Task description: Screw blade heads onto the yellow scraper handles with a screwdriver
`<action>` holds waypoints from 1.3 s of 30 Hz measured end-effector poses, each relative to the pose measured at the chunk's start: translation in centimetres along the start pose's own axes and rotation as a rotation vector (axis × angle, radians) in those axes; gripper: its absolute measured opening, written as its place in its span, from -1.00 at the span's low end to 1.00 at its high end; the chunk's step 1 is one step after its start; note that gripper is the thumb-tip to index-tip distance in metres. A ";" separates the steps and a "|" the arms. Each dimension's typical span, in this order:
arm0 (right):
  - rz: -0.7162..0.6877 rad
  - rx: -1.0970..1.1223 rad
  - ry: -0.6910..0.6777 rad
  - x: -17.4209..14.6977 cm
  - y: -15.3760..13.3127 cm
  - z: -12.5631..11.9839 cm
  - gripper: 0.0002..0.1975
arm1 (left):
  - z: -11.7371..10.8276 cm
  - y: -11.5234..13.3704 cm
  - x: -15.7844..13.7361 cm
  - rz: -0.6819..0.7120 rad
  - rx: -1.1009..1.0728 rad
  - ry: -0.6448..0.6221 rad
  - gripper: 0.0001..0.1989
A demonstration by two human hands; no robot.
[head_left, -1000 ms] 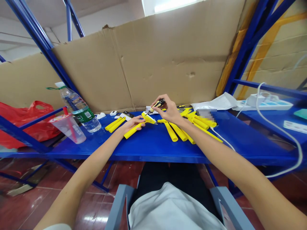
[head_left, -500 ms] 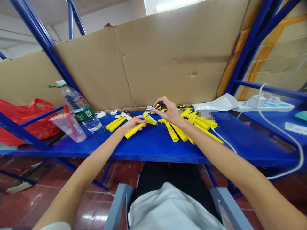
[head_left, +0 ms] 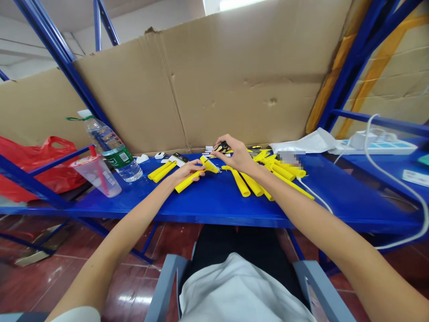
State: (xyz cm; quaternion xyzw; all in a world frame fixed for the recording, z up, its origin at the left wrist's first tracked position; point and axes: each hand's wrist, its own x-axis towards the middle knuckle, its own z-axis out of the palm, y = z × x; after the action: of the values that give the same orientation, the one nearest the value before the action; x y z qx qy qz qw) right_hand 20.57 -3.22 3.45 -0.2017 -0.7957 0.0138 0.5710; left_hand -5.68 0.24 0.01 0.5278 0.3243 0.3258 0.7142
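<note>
My left hand point(head_left: 190, 171) is closed around a yellow scraper point(head_left: 185, 184), its handle slanting down toward me and its head tilted up to the right. Above that head, my right hand point(head_left: 234, 153) pinches a black-and-yellow handled tool point(head_left: 221, 146) that looks like a screwdriver. Its tip is too small to make out, so I cannot tell whether it touches the scraper. Just right of the held piece, several yellow scrapers point(head_left: 241, 184) lie on the blue table point(head_left: 208, 208), partly behind my right forearm. More yellow handles point(head_left: 162, 171) lie left of my left hand.
A water bottle point(head_left: 122, 158) and a plastic cup point(head_left: 97, 176) with a red straw stand at left, near a red bag point(head_left: 43, 167). A white plastic package point(head_left: 303, 142), power strip point(head_left: 385, 146) and white cable point(head_left: 398, 183) lie right. Cardboard point(head_left: 234, 80) walls the back.
The view has shifted very slightly. Both hands keep nearly the same place and hold, the right one still over the scraper's head.
</note>
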 end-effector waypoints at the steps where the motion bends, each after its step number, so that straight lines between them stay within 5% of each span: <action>1: -0.006 0.014 -0.012 0.0 0.0 0.0 -0.69 | 0.0 0.0 0.0 0.002 0.003 0.001 -0.61; 39: 0.123 0.180 -0.039 -0.5 0.6 0.6 -0.62 | -0.2 -0.1 0.2 0.021 -0.017 0.037 -0.60</action>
State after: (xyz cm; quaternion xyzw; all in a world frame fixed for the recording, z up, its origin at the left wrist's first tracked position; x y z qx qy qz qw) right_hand 20.32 -2.71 2.65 -0.1977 -0.7885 0.1240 0.5690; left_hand -5.70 0.45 -0.18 0.5190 0.3293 0.3457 0.7090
